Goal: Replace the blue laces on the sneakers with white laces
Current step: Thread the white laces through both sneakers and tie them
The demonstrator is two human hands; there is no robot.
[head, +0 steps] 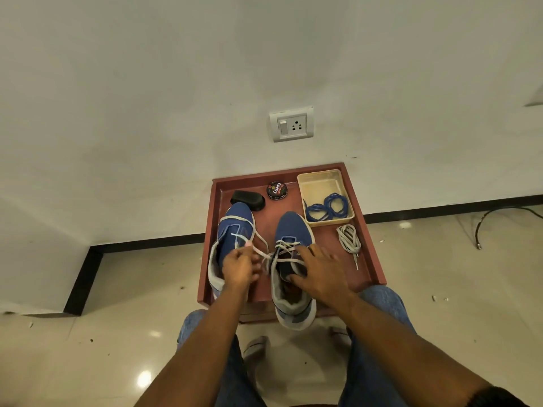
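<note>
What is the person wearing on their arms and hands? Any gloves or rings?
No gloves or rings show on the left hand or right hand. Both forearms are bare. A dark sleeve edge shows at the right arm's top. Blue jeans cover the legs.

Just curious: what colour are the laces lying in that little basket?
Blue laces, coiled in the beige basket, head view.

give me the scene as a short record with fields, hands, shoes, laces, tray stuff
left hand: pinches a white lace end running from the right blue sneaker
right hand: spread on the right blue sneaker, thumb at its opening
left blue sneaker: lying beside it, loose white lace
removed blue laces: coiled in the beige plastic tray
spare white lace bundle: on the red wooden tray
also there: round black polish tin, black brush
</note>
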